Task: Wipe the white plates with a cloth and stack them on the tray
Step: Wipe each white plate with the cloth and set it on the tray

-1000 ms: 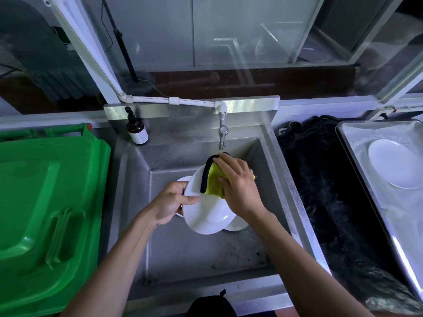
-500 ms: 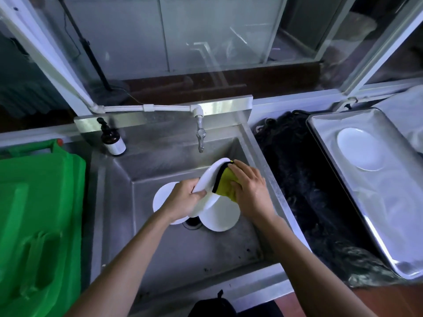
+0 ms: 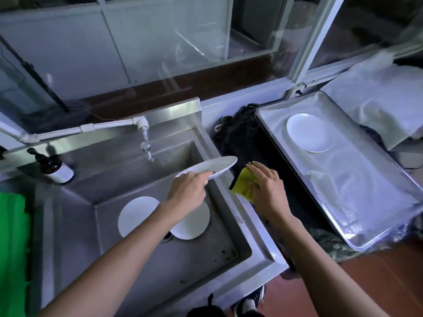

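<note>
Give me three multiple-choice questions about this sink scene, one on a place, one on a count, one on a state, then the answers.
1. Where is the soap bottle?
A. on the tray
B. on the sink ledge left of the tap
C. in the basin

2. How many plates lie in the sink?
A. two
B. none
C. four

3. What is the left hand doing?
A. resting empty
B. holding the cloth
C. gripping a plate

Answers: 1 B, it stands left of the tap. 2 A, two lie flat. 3 C, fingers curl round its rim; the right hand holds the cloth.

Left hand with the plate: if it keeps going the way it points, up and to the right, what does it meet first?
Probably the sink rim, then the dark mat; depth is unclear.
</note>
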